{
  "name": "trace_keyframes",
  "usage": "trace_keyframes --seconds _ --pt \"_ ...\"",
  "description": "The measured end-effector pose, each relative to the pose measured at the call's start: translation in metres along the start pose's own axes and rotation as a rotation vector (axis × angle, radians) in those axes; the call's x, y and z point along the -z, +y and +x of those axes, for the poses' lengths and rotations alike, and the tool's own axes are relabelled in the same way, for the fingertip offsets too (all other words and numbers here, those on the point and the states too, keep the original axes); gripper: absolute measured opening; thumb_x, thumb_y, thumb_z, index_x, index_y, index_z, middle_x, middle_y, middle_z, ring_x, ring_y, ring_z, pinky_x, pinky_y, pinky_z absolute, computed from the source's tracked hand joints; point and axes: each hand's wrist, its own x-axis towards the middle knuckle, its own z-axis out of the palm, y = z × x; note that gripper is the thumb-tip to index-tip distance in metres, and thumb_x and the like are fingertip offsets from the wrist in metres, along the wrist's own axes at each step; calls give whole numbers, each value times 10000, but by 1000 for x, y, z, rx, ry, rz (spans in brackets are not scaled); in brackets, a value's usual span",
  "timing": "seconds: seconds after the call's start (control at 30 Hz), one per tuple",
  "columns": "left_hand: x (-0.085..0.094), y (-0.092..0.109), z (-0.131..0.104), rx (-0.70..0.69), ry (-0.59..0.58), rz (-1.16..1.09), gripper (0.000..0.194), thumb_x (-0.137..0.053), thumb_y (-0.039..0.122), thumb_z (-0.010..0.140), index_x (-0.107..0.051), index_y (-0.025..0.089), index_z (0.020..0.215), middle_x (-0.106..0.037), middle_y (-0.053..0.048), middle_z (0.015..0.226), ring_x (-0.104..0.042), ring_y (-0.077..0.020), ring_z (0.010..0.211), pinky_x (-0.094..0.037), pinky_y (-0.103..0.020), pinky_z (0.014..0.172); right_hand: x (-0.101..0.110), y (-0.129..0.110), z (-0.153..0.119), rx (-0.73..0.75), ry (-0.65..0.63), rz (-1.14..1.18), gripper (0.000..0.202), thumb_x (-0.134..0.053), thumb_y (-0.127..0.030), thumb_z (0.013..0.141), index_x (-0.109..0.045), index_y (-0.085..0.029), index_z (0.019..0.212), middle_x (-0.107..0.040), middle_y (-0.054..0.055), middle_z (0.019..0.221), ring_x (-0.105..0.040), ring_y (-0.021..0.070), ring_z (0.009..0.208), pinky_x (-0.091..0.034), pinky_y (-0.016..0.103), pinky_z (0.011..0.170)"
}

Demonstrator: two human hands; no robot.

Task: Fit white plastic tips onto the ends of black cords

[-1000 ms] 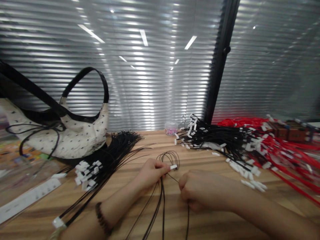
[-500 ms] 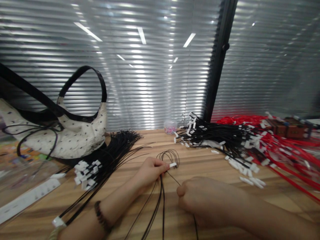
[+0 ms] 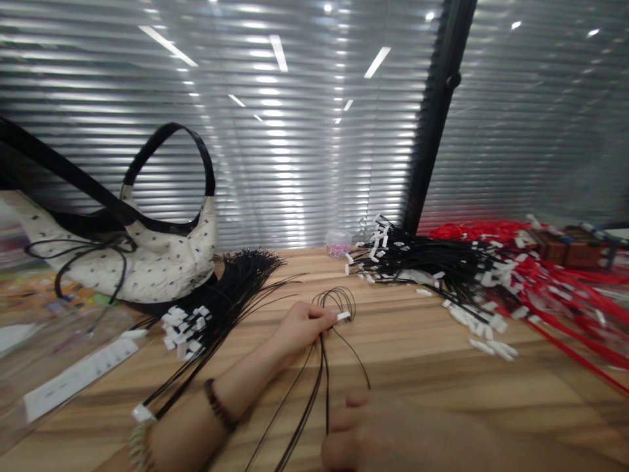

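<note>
My left hand [image 3: 314, 324], wearing a dark beaded bracelet, pinches a bundle of thin black cords [image 3: 322, 367] just above the table. A small white tag [image 3: 343, 316] sticks out past the fingertips. Beyond the tag the cords form several round loops [image 3: 339, 298], and their long ends run toward me. One cord [image 3: 358, 354] curves off to the right, slack, and disappears at my right hand [image 3: 363, 429]. That hand is low, near the bottom edge, with fingers partly curled. Motion smears it, so whether it grips a cord is unclear.
A white patterned bag [image 3: 167, 262] stands at left beside a black cord bundle [image 3: 240, 282] with white tags. On the right lie more black cords [image 3: 432, 255], red cords [image 3: 555, 295] and loose white pieces [image 3: 494, 347]. A small clear tub [image 3: 339, 244] stands by the blinds.
My right hand has moved down and toward me, away from the left hand. The cord that ran straight between them now curves slackly. My left hand keeps its pinch.
</note>
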Motion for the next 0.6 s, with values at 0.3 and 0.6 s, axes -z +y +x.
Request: trace_keyframes --seconds 0.3,0.6 --pt "0 11 -6 38 0 -75 311 -643 412 635 -602 118 545 -482 20 454 -352 -68 413 -213 -214 424 8 0 3 -74 49 279 22 -592 -131 768 -579 -146 759 -617 -4 718 -525 95 634 -380 196 542" --pt "4 11 -2 105 1 -294 215 -650 323 609 -621 111 588 -506 17 469 -393 -72 422 -230 -214 427 -20 68 -4 -902 898 1155 124 -534 -247 676 -530 -148 750 -529 -52 542 -367 41 326 -283 160 309"
